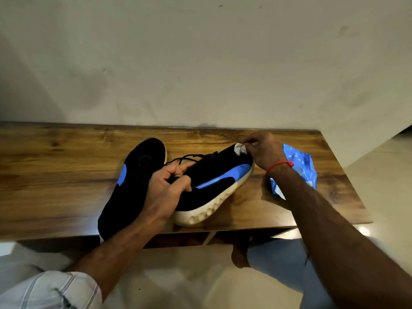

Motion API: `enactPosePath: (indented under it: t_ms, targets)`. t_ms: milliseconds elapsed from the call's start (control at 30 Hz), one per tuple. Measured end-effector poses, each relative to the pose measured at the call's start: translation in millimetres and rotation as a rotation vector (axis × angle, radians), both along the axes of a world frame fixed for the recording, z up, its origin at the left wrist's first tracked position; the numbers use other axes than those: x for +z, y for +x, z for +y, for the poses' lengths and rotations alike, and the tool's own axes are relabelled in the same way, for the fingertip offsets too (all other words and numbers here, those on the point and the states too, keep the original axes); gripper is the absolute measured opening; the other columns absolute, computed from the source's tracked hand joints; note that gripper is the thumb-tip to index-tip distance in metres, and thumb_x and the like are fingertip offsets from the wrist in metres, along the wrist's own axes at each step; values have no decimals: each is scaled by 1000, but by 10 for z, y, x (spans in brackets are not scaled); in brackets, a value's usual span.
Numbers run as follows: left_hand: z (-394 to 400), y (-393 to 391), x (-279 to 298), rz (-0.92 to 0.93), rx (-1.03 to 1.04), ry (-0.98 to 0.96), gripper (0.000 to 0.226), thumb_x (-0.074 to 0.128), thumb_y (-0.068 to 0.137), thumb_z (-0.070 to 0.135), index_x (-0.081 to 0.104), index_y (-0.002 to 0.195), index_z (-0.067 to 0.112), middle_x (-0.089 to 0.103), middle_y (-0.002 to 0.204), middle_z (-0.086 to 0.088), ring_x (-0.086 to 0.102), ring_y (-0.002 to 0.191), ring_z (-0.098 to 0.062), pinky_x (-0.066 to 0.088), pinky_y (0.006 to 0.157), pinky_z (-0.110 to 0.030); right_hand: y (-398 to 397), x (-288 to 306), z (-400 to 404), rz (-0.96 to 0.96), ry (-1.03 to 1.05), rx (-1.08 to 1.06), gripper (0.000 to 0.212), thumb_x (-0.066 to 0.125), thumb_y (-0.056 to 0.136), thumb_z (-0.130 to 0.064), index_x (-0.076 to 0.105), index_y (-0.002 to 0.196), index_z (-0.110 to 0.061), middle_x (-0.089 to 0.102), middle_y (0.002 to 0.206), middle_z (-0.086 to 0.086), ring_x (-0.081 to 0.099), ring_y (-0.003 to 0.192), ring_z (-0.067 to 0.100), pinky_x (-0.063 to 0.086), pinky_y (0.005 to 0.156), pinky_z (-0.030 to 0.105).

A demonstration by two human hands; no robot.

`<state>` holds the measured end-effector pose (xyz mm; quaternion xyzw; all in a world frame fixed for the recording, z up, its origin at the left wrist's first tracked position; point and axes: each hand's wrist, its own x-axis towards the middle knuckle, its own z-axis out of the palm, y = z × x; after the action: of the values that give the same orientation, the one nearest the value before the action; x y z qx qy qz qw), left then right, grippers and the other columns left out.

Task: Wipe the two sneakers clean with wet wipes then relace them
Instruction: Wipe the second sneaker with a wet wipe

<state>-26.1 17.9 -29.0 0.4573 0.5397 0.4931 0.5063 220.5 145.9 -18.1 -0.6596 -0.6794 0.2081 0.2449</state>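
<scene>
Two black sneakers with blue side patches and white soles lie on a wooden table [55, 175]. The left sneaker [131, 186] lies flat, its heel over the table's front edge. The right sneaker [214, 184] is tipped on its side, sole toward me, with black laces [189, 157] loose at its top. My left hand [169, 188] grips this sneaker at its collar. My right hand [265, 152] pinches a crumpled white wet wipe [240, 149] and presses it on the sneaker's toe.
A blue wet wipe pack [298, 166] lies on the table just right of my right wrist. A plain wall rises behind the table. The table's right end is near the pack. My knee and bare foot [240, 255] show below the front edge.
</scene>
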Motion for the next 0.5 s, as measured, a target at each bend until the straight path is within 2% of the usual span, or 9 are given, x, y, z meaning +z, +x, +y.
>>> enactPosePath:
  t_ms: [100, 167, 200, 267, 300, 333, 433, 500]
  targets:
    - [20, -24, 49, -99, 83, 20, 18, 60, 68, 9, 52, 57, 21, 75, 117, -3, 64, 122, -14, 49, 105, -53, -128, 42, -81, -87, 27, 30, 16, 66, 87, -10, 78, 94, -17, 75, 99, 2, 65, 99, 20, 33, 78, 13]
    - [34, -27, 89, -118, 111, 30, 21, 60, 68, 9, 52, 57, 24, 75, 116, -4, 65, 121, -14, 52, 102, -53, -205, 100, -159, -121, 37, 57, 16, 65, 88, -10, 78, 95, -16, 75, 99, 4, 64, 100, 22, 35, 80, 12]
    - [31, -20, 106, -116, 123, 32, 21, 60, 68, 10, 52, 56, 26, 75, 116, -3, 65, 120, -13, 53, 101, -52, -245, 138, -204, -148, 41, 73, 16, 65, 88, -10, 77, 95, -17, 75, 100, 5, 64, 100, 24, 40, 85, 17]
    - [27, 9, 128, -112, 153, 43, 22, 60, 69, 11, 53, 55, 27, 75, 115, -3, 66, 119, -11, 53, 101, -50, -309, 186, -292, -206, 49, 83, 14, 66, 88, -13, 76, 92, -22, 74, 99, 1, 64, 101, 25, 47, 93, 35]
    - [28, 25, 144, -100, 165, 47, 22, 60, 69, 12, 53, 55, 27, 75, 115, -3, 65, 119, -10, 52, 102, -50, -359, 204, -354, -195, 49, 92, 14, 67, 87, -14, 76, 91, -24, 74, 98, -1, 64, 101, 24, 47, 92, 37]
    - [36, 31, 147, -82, 174, 49, 22, 60, 69, 12, 53, 55, 28, 75, 115, -3, 65, 119, -9, 51, 103, -50, -433, 214, -433, -154, 43, 109, 14, 68, 87, -12, 76, 90, -23, 74, 97, -2, 65, 100, 22, 47, 90, 32]
    - [59, 25, 131, -46, 207, 51, 24, 60, 71, 13, 55, 55, 31, 75, 116, -2, 64, 119, -6, 50, 105, -50, -691, 274, -714, 16, -13, 188, 14, 68, 88, -5, 75, 90, -17, 73, 92, -5, 64, 94, 10, 40, 72, 4]
    - [56, 9, 104, -17, 225, 57, 32, 60, 76, 9, 58, 56, 34, 74, 117, -1, 64, 119, -5, 50, 105, -50, -811, 375, -878, 117, -113, 312, 13, 69, 89, -6, 74, 90, -17, 71, 91, -11, 63, 91, 0, 42, 71, 3]
